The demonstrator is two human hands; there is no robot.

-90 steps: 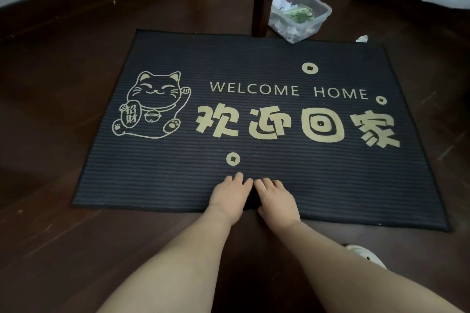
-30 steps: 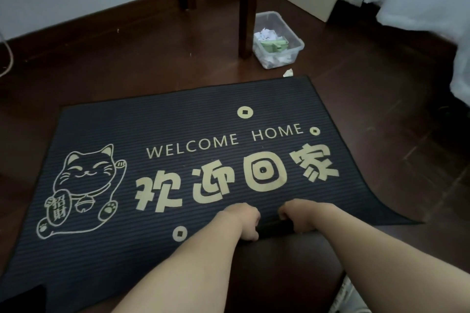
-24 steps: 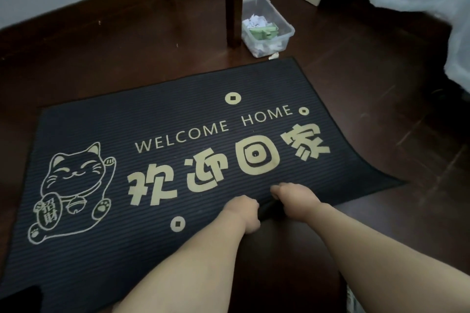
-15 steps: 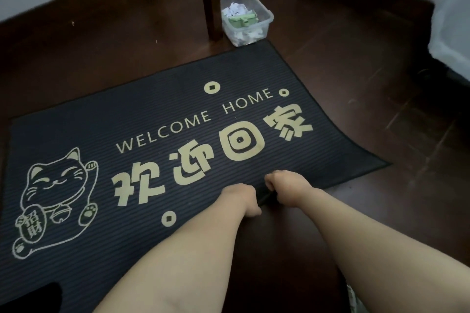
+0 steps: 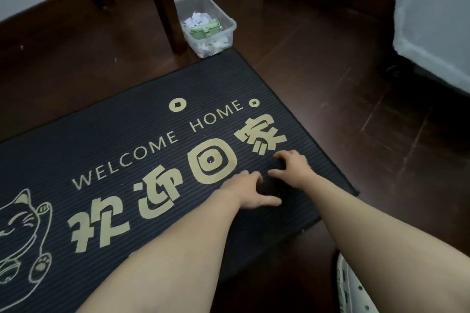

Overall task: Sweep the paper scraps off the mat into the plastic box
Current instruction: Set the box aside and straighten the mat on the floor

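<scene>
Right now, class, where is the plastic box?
In the head view, the plastic box sits on the floor at upper centre, just past the far right corner of the mat, right of a wooden leg.

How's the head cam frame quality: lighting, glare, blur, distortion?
Head view: dim, flat light, no strong glare or hard shadows; the dark wooden floor loses detail, the white fabric at right is brightest. The wide-angle lens slightly bows the far edge of the black ribbed doormat. The gold print reads sharp; the white paper scraps in the clear plastic box look soft.

dark mat (image 5: 106, 134) lies flat; clear plastic box (image 5: 230, 33) holds paper scraps (image 5: 198, 19).
</scene>
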